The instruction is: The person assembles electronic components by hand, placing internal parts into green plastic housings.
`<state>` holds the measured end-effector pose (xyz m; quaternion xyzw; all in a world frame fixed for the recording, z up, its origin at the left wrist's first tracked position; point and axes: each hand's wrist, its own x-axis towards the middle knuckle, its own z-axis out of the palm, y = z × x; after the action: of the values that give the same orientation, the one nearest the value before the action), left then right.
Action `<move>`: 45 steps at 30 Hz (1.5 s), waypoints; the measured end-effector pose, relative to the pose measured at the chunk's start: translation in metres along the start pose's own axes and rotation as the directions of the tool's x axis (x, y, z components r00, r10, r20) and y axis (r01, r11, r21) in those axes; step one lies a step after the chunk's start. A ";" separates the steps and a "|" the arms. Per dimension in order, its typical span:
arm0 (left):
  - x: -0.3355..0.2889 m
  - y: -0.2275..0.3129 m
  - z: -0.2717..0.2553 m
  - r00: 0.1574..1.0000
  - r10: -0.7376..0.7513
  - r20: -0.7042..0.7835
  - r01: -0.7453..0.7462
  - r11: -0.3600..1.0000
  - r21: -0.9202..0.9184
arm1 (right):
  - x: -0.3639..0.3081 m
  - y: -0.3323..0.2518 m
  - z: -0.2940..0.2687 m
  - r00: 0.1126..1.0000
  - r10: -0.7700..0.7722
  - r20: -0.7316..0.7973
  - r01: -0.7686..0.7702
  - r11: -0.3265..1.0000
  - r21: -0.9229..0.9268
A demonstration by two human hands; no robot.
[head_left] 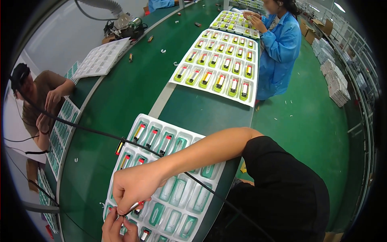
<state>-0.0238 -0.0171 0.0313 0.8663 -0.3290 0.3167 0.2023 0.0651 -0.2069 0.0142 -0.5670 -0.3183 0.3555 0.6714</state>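
My right hand (137,183) reaches across a white molded tray (139,118) with its fingers closed in a pinch. A small silver cylinder with a red end (136,206), much like a battery cell, sticks out from those fingertips. Right against them, the fingers of my left hand (115,229) are pinched together too. Something thin and dark shows where the fingertips meet; what the left fingers grip is hidden. Teal pieces (156,213) sit in the tray's pockets. Several pockets also hold red-ended cylinders (139,132), while my right forearm covers the middle ones.
A yellow-and-red cylinder (119,147) lies beside the tray. Farther along the green belt (133,88) lie filled trays (174,80) with lime pieces. A person in blue (280,52) works there; another (40,101) sits at left. A black cable (96,132) crosses the view.
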 end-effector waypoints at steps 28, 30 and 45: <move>-0.013 -0.030 0.006 0.852 -0.513 -0.098 0.308 0.645 -0.700 | -0.002 0.003 -0.004 0.857 -0.511 -0.068 0.365 0.694 -0.621; -0.006 -0.029 0.007 0.775 -0.632 0.015 0.384 0.453 -0.805 | 0.000 0.003 -0.002 0.862 -0.476 -0.174 0.344 0.803 -0.487; -0.032 -0.023 0.029 0.590 -0.320 0.741 0.469 0.883 0.008 | -0.006 -0.028 -0.014 0.860 -0.182 -0.476 0.210 0.978 0.005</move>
<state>-0.0140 -0.0034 -0.0147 0.9472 -0.2084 -0.1367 0.2018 0.0767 -0.2222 0.0398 -0.5820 -0.1906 0.1451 0.7771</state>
